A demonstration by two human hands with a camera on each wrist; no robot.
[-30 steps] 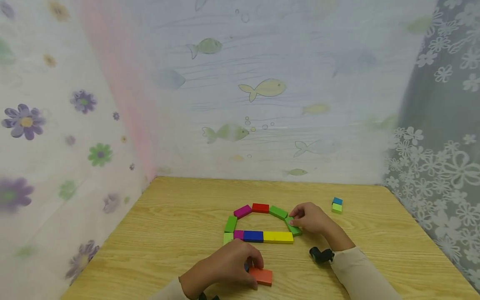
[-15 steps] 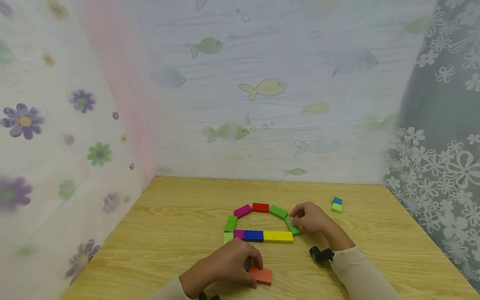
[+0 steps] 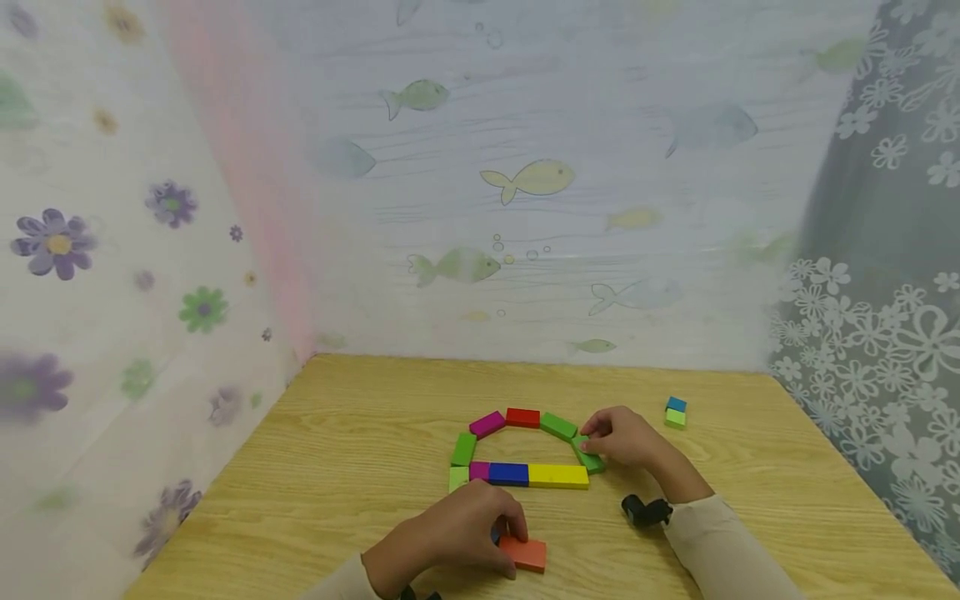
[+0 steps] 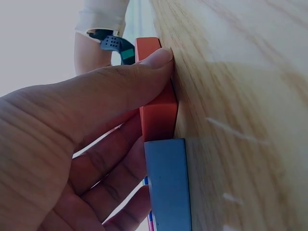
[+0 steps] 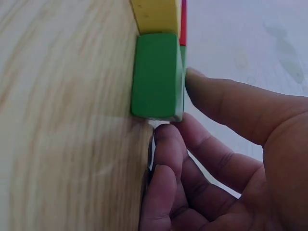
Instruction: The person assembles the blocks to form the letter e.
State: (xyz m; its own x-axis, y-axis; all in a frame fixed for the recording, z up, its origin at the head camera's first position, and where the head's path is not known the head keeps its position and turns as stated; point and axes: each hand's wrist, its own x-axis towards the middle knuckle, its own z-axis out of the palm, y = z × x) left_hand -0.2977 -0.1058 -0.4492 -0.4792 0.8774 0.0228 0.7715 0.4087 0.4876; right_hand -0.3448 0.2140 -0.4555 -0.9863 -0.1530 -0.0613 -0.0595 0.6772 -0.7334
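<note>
My left hand (image 3: 465, 527) pinches an orange-red toy block (image 3: 529, 555) near the table's front, thumb on its near side. Against that block's end lies a grey-blue block (image 4: 168, 185), mostly hidden by the hand in the head view. My right hand (image 3: 626, 440) pinches a green block (image 3: 591, 461) at the right end of an arch of blocks, between thumb and fingertips. In the right wrist view, that green block (image 5: 156, 77) touches the end of a yellow block (image 5: 156, 14).
The arch holds a green block (image 3: 463, 450), magenta block (image 3: 487, 424), red block (image 3: 522, 418) and another green block (image 3: 558, 426). Its base row includes a dark blue block (image 3: 509, 474) and a light green block (image 3: 458, 478). A small blue block (image 3: 677, 404) lies back right.
</note>
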